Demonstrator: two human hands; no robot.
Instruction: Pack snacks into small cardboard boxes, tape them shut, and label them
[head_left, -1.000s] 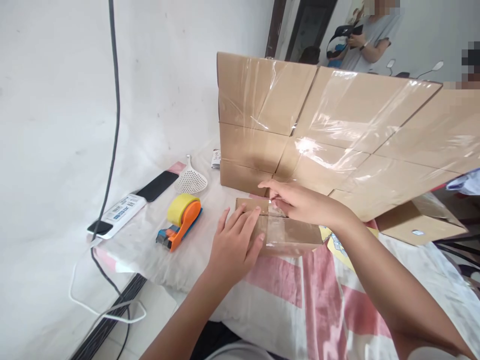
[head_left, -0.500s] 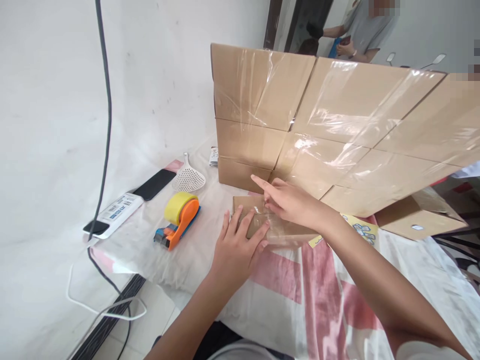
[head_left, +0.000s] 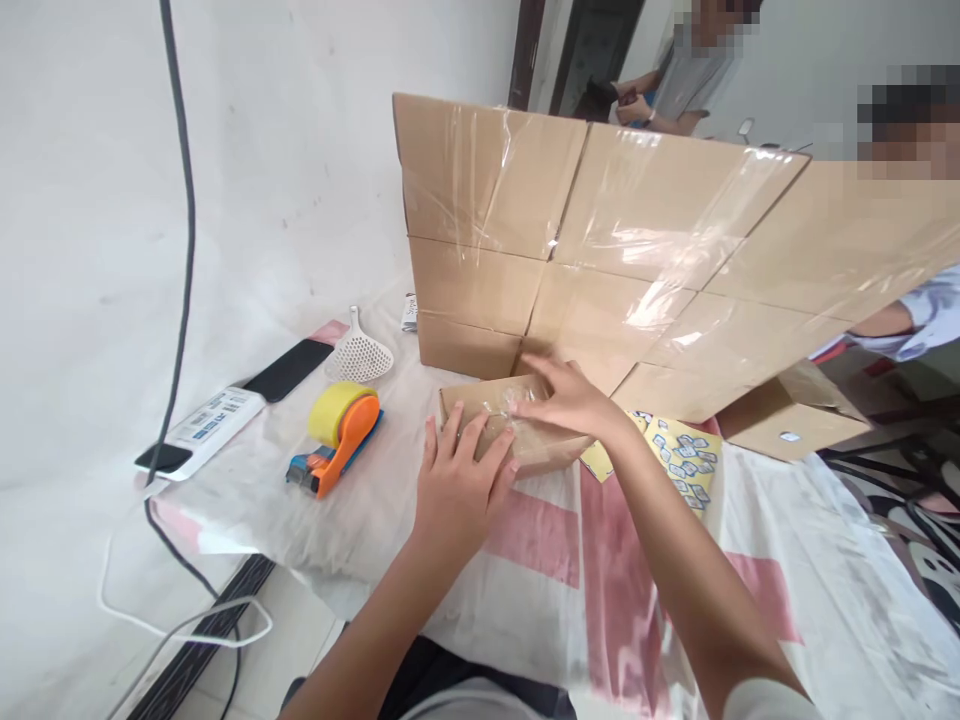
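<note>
small cardboard box (head_left: 495, 425) on the cloth-covered counter (head_left: 300, 490), just before a tall wall of taped cartons (head_left: 600, 250). left hand (head_left: 457, 480) flat on the box's near end, fingers spread. right hand (head_left: 566, 395) flat on its taped top, fingers together. orange tape dispenser (head_left: 337, 440) to the left, apart; white scoop (head_left: 360, 355) and phone (head_left: 285, 368) beyond.

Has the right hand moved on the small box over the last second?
Yes. The right hand has slid toward the near-left end of the small box, closer to the left hand, judged against the box's edges.
</note>
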